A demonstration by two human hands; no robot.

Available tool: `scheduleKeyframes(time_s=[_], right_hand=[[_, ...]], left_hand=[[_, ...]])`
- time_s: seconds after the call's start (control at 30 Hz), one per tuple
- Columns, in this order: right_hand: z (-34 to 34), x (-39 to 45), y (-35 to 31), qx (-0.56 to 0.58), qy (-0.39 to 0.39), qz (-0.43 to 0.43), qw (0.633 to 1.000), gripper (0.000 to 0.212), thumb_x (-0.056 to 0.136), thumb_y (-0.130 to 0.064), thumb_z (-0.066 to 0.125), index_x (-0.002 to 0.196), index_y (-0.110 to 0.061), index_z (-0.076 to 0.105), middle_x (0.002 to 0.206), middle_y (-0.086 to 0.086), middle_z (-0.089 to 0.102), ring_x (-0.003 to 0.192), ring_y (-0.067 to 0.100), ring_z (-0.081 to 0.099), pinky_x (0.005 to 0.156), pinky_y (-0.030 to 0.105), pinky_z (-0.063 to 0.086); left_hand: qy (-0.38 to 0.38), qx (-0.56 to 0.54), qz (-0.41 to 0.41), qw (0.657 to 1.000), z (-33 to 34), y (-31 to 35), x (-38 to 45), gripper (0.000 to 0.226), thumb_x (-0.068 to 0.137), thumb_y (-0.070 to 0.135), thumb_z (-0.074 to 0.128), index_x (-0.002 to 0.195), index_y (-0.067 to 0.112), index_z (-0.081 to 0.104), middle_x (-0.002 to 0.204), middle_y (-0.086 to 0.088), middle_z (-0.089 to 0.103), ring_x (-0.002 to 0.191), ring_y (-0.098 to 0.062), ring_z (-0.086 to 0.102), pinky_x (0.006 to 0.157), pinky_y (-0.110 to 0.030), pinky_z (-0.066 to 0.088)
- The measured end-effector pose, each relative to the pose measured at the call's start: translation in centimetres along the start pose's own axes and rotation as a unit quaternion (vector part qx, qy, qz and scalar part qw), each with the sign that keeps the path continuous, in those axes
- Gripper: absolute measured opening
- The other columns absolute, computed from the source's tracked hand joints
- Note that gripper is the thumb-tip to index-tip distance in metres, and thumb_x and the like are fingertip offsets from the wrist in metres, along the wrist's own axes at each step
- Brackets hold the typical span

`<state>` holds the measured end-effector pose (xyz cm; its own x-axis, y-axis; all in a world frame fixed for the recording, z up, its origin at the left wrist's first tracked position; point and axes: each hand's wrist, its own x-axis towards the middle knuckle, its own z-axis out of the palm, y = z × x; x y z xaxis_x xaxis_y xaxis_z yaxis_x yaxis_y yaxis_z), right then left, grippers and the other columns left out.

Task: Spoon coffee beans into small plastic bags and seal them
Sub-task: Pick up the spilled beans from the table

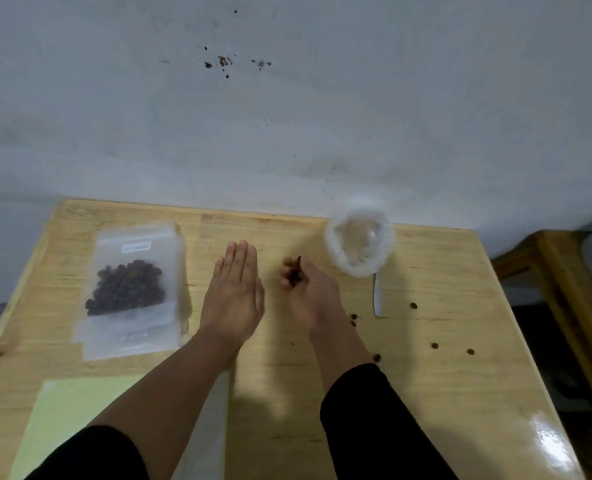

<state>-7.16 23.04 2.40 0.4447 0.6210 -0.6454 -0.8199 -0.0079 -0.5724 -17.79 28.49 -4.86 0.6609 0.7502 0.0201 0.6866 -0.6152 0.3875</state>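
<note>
Sleeved forearms reaching over table (426,393): left hand (233,299) lying flat, fingers together; right hand (308,289) pinching stray coffee beans (294,277), apparently gathering spillage.

Left hand (235,299): flat, fingers straight, right of bean bag (133,289).
Right hand (310,292): curled, gripping dark beans (294,277).
Plastic cup (358,249): beyond right hand.
White spoon (377,297): just below cup.
Loose beans (434,345): scattered right of right hand.

Left hand (233,299) flat, fingers straight; right hand (310,296) curled.
</note>
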Motion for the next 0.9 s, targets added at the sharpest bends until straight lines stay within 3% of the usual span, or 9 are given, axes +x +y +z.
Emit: scheduleKeyframes(time_s=[0.13,0.2,0.3,0.33,0.4,0.47,0.53,0.67,0.9], right_hand=[[-3.4,-2.6,-0.4,0.070,-0.064,0.026,0.995,0.016,0.093,-0.004,0.039,0.082,-0.004,0.051,0.071,0.009,0.058,0.053,0.013,0.054,0.045,0.019,0.044],[-5.1,-3.8,-1.0,0.038,-0.058,0.015,0.998,0.016,0.090,-0.006,0.042,0.080,-0.005,0.053,0.067,0.006,0.054,0.050,0.012,0.050,0.042,0.019,0.041],[-8.2,-5.5,-2.2,-0.097,0.018,-0.047,0.994,0.019,0.088,-0.011,0.047,0.084,-0.004,0.064,0.058,0.000,0.047,0.046,0.009,0.041,0.040,0.019,0.033],[-9.4,-6.0,-2.6,-0.182,0.055,-0.085,0.978,0.020,0.088,-0.013,0.050,0.085,-0.007,0.068,0.056,-0.004,0.047,0.046,0.008,0.039,0.041,0.019,0.032],[-11.7,-7.1,-3.2,-0.381,0.119,-0.164,0.902,0.019,0.087,-0.018,0.056,0.091,-0.015,0.074,0.060,-0.012,0.057,0.053,0.006,0.049,0.053,0.019,0.040],[-13.9,-7.9,-3.4,-0.531,0.134,-0.205,0.811,0.021,0.086,-0.025,0.060,0.102,-0.017,0.073,0.078,-0.009,0.067,0.072,0.006,0.059,0.068,0.018,0.043],[-15.8,-8.2,-3.3,-0.604,0.133,-0.219,0.754,0.025,0.085,-0.026,0.062,0.107,-0.017,0.071,0.097,-0.001,0.070,0.091,0.011,0.062,0.081,0.015,0.038],[-17.6,-7.8,-3.0,-0.638,0.114,-0.245,0.721,0.022,0.081,-0.021,0.067,0.102,-0.018,0.073,0.102,0.003,0.070,0.097,0.015,0.063,0.087,0.016,0.037],[-18.1,-7.1,-2.5,-0.661,0.088,-0.282,0.689,0.025,0.083,-0.024,0.066,0.107,-0.017,0.071,0.099,0.001,0.070,0.096,0.013,0.061,0.087,0.018,0.039]], left_hand=[[0.013,-0.008,0.018,1.000,1.2,2.5,-2.9,0.066,0.092,0.036,0.004,0.147,0.002,0.016,0.156,-0.013,0.012,0.143,-0.021,-0.002,0.116,-0.034,0.000],[0.009,-0.018,0.020,1.000,1.9,4.5,-4.5,0.065,0.092,0.036,0.005,0.147,0.002,0.016,0.156,-0.013,0.012,0.143,-0.022,-0.001,0.116,-0.034,0.001],[0.005,-0.023,0.025,0.999,2.9,7.3,-6.4,0.066,0.091,0.036,0.004,0.147,0.003,0.014,0.156,-0.012,0.009,0.143,-0.022,-0.004,0.115,-0.033,-0.002],[0.004,-0.026,0.024,0.999,3.2,8.2,-7.1,0.066,0.091,0.036,0.004,0.148,0.003,0.013,0.156,-0.012,0.009,0.143,-0.022,-0.005,0.115,-0.033,-0.003],[0.006,-0.025,0.017,1.000,3.9,9.7,-8.2,0.065,0.091,0.034,0.006,0.147,0.002,0.016,0.156,-0.013,0.013,0.144,-0.023,-0.001,0.115,-0.034,-0.001],[0.007,-0.008,0.008,1.000,4.4,10.7,-8.9,0.064,0.092,0.033,0.008,0.146,0.000,0.021,0.154,-0.015,0.019,0.143,-0.025,0.006,0.115,-0.036,0.004],[0.011,0.003,0.006,1.000,4.7,11.0,-9.2,0.062,0.093,0.031,0.011,0.144,-0.001,0.026,0.152,-0.017,0.024,0.143,-0.027,0.013,0.117,-0.037,0.008],[0.014,0.028,0.012,0.999,5.0,11.0,-9.2,0.066,0.090,0.035,0.001,0.146,0.001,0.013,0.154,-0.011,0.008,0.142,-0.022,-0.001,0.116,-0.035,0.000],[-0.005,0.018,0.003,1.000,4.7,11.2,-9.3,0.073,0.085,0.039,-0.007,0.148,0.004,0.007,0.157,-0.010,0.005,0.141,-0.014,-0.011,0.115,-0.031,-0.007]])
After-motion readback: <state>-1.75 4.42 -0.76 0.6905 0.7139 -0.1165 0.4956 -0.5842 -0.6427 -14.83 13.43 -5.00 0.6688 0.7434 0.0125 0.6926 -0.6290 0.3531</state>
